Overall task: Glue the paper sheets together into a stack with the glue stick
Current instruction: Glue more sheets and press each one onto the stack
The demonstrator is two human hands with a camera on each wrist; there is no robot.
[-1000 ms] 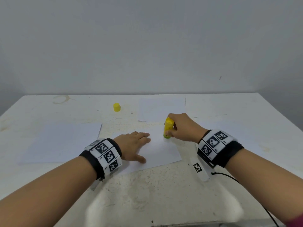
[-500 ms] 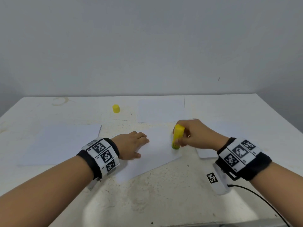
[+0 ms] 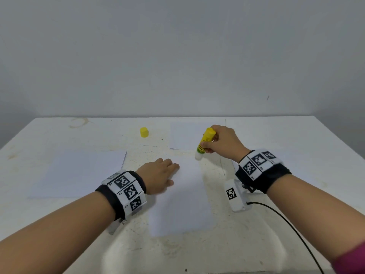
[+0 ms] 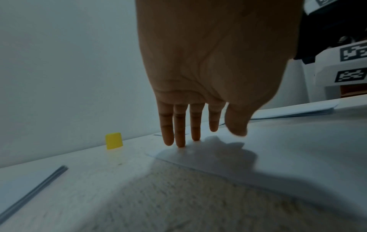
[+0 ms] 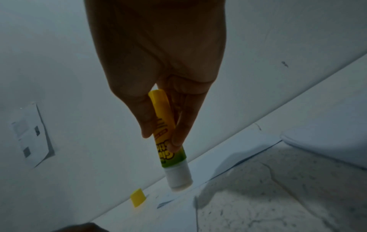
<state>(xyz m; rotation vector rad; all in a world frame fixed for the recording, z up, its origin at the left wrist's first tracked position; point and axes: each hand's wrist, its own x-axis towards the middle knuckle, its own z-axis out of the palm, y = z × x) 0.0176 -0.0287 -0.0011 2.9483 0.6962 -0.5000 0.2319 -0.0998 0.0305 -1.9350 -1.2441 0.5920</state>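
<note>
A white paper sheet [image 3: 185,198] lies in front of me on the table. My left hand [image 3: 160,177] lies flat on its left part, fingers [image 4: 179,138] straight and pressing it down. My right hand [image 3: 221,143] grips a yellow glue stick [image 3: 204,142] with its white tip down at the sheet's far right corner. In the right wrist view the thumb and fingers pinch the glue stick [image 5: 168,141], whose tip sits at or just above the paper. The yellow cap [image 3: 144,132] stands apart at the back.
A stack of paper sheets [image 3: 79,173] lies to the left. Another sheet [image 3: 185,135] lies at the back centre, and more paper [image 4: 294,111] sits under my right wrist. A black cable [image 3: 286,222] trails off the table's right front. The table [image 3: 296,135] meets a wall behind.
The sheet has turned under my left hand so that its long side runs toward me. My right hand with the glue stick went from the near right edge up to the far right corner.
</note>
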